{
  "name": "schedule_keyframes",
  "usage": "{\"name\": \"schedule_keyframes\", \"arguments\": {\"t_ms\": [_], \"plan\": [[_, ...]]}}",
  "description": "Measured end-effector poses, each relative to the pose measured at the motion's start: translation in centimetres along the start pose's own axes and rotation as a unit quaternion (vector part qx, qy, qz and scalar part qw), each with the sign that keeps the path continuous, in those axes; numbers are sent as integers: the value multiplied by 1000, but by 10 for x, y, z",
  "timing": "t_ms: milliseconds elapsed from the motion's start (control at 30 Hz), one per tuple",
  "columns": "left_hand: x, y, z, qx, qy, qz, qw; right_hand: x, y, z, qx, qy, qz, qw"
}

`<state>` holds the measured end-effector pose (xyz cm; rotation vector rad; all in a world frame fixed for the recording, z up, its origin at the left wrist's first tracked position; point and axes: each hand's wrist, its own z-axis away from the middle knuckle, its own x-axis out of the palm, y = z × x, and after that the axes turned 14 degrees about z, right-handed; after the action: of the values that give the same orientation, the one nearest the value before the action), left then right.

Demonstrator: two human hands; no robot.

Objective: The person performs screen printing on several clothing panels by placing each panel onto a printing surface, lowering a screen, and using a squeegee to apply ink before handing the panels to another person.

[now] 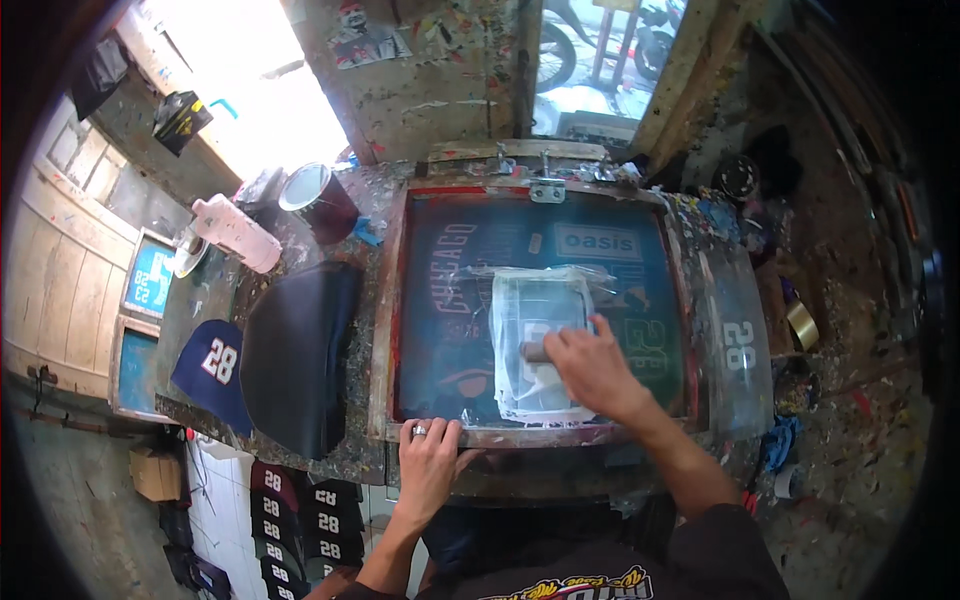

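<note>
In front of me lies a screen printing frame (385,290) with a worn red wooden border and blue-green mesh bearing several stencil designs. My left hand (428,462), with a ring on one finger, is closed over the frame's front edge. White ink (508,385) covers a rectangular patch of mesh around one stencil, taped along its far edge. My right hand (592,372) is closed on a small grey-brown piece (537,352) that touches this patch. Its exact kind cannot be told, since the fingers hide part of it. A metal hinge clamp (546,191) sits at the frame's far edge.
Left of the frame are a dark curved panel (290,360) and a navy fabric piece (212,365) with a white print. Behind them stand a pink bottle (238,234) and an ink tub (320,205). Printed dark pieces (275,525) lie lower left; a tape roll (802,325) is at right.
</note>
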<state>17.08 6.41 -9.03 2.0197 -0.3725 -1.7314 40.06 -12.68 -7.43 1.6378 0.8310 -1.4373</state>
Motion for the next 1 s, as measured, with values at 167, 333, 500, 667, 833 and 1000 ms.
{"name": "schedule_keyframes", "arguments": {"t_ms": [167,333,500,667,833,1000], "plan": [[-5,1,-6,14,4,9,1000,-22,-37,56,-31,-4,-16,999],[-30,10,-21,45,25,12,999,-43,-43,61,37,111,77,990],[-118,29,-44,114,52,23,992,-105,-67,48,154,234,54,958],[-141,60,-101,174,406,-8,897,-191,-3,-31,133,327,98,931],[-23,71,-81,9,358,55,932,-242,85,-92,79,331,265,902],[49,28,10,-193,192,40,961,-335,67,-109,192,137,16,972]]}}
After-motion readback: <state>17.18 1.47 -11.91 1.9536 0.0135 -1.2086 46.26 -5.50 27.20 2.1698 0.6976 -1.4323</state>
